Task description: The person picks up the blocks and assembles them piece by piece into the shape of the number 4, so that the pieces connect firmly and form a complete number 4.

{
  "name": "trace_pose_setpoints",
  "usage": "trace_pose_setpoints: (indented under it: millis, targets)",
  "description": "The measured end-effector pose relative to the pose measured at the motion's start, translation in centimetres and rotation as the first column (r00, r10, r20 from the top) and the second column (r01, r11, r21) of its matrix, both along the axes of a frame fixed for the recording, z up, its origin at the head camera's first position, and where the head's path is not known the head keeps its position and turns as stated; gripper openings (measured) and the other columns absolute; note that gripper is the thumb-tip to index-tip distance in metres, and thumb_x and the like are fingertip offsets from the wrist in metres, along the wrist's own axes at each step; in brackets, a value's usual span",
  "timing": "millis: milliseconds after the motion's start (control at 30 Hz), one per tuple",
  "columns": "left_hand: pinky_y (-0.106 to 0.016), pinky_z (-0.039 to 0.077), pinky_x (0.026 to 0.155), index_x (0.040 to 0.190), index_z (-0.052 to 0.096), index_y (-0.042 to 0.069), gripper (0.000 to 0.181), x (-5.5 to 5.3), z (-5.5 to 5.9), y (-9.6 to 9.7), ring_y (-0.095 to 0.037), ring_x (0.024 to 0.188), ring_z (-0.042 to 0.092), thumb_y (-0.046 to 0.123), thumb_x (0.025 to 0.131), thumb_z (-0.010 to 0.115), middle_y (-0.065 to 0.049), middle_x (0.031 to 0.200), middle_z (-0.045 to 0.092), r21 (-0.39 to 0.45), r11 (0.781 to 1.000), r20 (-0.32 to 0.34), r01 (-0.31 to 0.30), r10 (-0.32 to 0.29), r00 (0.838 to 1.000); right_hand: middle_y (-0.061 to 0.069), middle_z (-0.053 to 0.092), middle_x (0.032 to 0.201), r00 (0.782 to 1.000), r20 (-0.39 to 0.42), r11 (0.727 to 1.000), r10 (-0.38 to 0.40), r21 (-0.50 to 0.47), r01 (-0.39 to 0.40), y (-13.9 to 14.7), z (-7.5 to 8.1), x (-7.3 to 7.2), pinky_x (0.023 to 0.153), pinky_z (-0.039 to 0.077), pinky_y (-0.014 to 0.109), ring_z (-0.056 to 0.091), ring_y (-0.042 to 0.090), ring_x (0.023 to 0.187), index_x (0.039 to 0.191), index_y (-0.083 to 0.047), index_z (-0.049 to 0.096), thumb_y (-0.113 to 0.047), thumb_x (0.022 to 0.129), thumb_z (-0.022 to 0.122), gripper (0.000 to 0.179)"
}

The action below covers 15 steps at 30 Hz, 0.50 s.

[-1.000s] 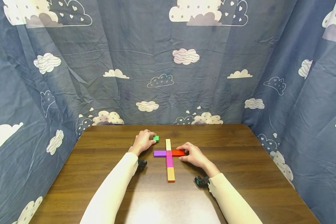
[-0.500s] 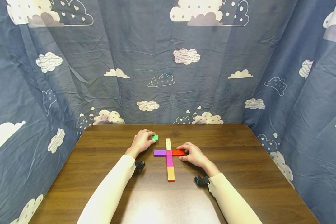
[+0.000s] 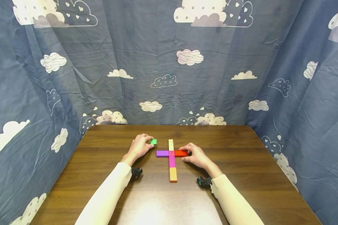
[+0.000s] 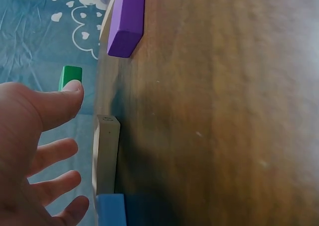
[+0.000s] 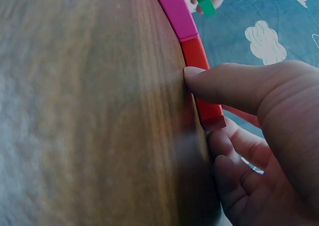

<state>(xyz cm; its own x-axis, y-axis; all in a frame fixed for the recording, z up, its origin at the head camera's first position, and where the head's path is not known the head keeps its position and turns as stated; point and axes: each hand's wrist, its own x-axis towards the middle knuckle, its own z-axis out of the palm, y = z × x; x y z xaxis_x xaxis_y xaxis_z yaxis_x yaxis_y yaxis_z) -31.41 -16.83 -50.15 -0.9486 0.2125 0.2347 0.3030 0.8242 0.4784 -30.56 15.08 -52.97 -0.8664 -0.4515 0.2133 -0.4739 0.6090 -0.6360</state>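
My left hand [image 3: 138, 147] pinches a small green block [image 3: 153, 142] between thumb and fingers, left of a cross of coloured blocks. In the right wrist view the green block [image 5: 205, 3] appears raised off the table. My right hand [image 3: 196, 156] grips the red block [image 3: 181, 153], the cross's right arm, with the thumb on its near side. A purple block [image 3: 162, 153] forms the left arm and a pale wooden block [image 3: 171, 144] the far end. Magenta pieces [image 3: 172, 161] make up the middle, with an orange block [image 3: 173, 174] at the near end.
In the left wrist view, a plain wooden block [image 4: 106, 153] and a blue block [image 4: 111, 209] lie near my left hand; the head view hides them. The brown wooden table [image 3: 219, 200] meets a cloud-patterned curtain [image 3: 157, 47] behind.
My left hand has carried the green block a little to the left and nearer to me, away from the cross. The right hand stays on the red block, and the view has shifted slightly.
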Motion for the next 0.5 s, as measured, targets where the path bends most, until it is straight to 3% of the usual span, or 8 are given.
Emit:
trace_pose_setpoints:
  millis: [500]
  targets:
    - [-0.057,0.039,0.101,0.124,0.071,0.02,0.034,2.6,-0.3,-0.8,-0.034,0.131,0.046,0.028,0.091,0.075,-0.005,0.128,0.062,-0.033,0.999,-0.002,0.033,-0.033,0.999,-0.001,0.062,0.099,1.0,-0.02,1.0,-0.007,0.015,0.008,0.0,-0.3,-0.3,0.079,0.045,0.035,0.056,0.016,0.086,0.118,-0.016,0.074,-0.015,0.076,0.088,0.044]
